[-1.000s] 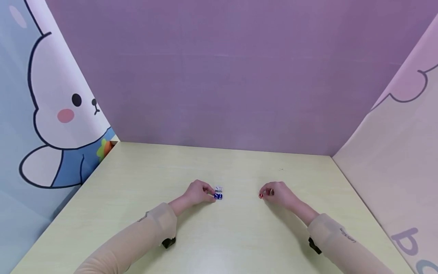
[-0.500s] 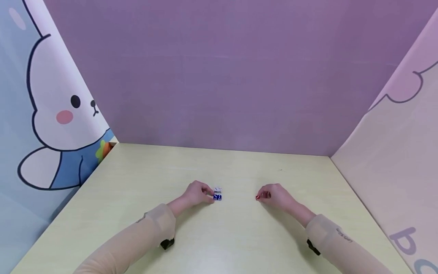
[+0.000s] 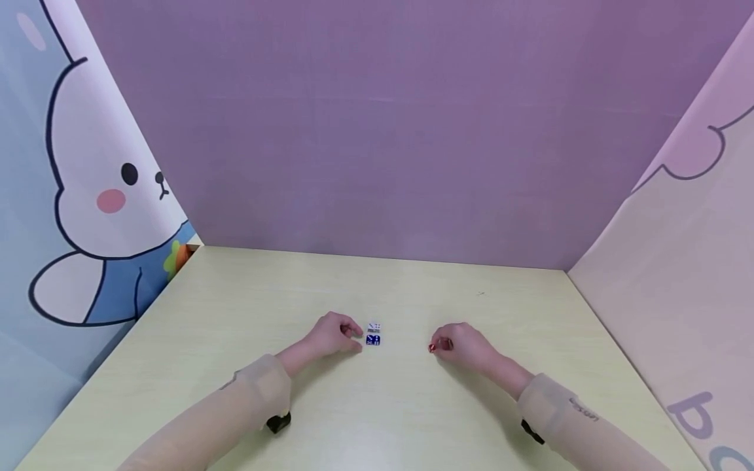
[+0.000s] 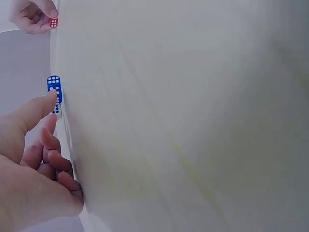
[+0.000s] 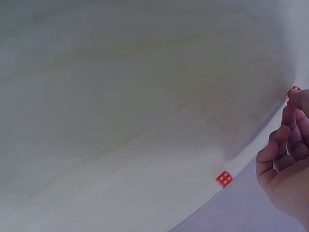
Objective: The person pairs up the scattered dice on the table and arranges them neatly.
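Lower centre: left hand (image 3: 326, 335), fingers (image 3: 351, 322) parted, beside blue die (image 3: 373, 340), white die (image 3: 374, 326); right hand (image 3: 465, 345) pinches red die (image 3: 432, 348). Risk, I judge: left brush displacing either.

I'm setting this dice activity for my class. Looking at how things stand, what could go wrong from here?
Slipping: the small red die is pinched only at the fingertips of the right grip, so it might pop out and roll away.

Nudging: the thumb and fingertips of the left grip are right beside the blue dice and white dice, so a small slip could knock them out of place.
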{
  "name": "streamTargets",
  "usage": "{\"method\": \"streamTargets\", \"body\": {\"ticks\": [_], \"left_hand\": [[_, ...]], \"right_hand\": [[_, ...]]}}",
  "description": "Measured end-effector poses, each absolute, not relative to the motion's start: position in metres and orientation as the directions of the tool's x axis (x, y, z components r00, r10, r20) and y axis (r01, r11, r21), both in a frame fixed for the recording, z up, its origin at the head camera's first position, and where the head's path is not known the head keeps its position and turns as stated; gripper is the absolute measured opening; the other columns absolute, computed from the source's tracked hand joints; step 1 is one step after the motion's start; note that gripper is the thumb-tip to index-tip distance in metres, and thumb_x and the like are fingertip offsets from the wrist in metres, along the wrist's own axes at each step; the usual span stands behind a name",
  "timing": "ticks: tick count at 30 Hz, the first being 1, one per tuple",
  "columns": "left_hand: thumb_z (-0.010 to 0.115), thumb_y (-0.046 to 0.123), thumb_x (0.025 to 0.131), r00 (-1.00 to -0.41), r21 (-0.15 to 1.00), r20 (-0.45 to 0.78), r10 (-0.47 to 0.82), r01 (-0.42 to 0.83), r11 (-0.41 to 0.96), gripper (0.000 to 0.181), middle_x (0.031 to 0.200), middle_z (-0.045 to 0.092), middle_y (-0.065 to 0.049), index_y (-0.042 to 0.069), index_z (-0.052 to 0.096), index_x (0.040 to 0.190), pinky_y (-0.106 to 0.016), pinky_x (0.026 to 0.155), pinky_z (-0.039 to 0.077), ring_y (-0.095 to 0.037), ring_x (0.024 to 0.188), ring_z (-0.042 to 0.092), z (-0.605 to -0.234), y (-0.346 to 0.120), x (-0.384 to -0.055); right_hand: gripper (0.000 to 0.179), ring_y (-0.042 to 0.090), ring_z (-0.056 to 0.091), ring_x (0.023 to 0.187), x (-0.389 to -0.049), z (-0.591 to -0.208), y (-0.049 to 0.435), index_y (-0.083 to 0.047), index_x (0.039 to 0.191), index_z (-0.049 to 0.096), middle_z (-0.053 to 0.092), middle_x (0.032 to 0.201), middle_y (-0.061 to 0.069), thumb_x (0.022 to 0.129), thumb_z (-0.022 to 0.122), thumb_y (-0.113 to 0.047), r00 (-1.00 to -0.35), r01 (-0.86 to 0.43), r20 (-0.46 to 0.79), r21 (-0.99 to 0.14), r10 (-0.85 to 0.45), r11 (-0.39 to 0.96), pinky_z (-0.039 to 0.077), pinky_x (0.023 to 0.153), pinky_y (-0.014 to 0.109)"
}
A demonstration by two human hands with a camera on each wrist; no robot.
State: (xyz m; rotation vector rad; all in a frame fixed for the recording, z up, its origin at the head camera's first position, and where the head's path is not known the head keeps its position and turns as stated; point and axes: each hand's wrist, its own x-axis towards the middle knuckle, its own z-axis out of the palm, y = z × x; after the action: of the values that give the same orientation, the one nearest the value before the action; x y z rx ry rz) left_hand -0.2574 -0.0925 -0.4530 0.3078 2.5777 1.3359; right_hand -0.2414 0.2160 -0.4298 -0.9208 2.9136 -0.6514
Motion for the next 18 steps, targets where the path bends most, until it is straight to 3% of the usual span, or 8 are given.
{"method": "streamTargets", "body": {"ticks": [18], "left_hand": [[0.082,0.014,0.069,-0.930,0.815,-0.133,0.343,0.094,0.571,0.023,0.067,0.054,0.001,0.012,0.070,0.089,-0.026,0.060,0.040,-0.012,0.062,0.045,-0.448,-0.100,-0.243]], "right_hand": [[0.009,0.000,0.044,0.060,-0.224,-0.433,0.173,-0.014,0.084,0.070,0.055,0.066,-0.012,0.077,0.074,-0.010,-0.777,-0.607,0.101,-0.385,-0.622,0.695,0.042,0.058,0.018]]}}
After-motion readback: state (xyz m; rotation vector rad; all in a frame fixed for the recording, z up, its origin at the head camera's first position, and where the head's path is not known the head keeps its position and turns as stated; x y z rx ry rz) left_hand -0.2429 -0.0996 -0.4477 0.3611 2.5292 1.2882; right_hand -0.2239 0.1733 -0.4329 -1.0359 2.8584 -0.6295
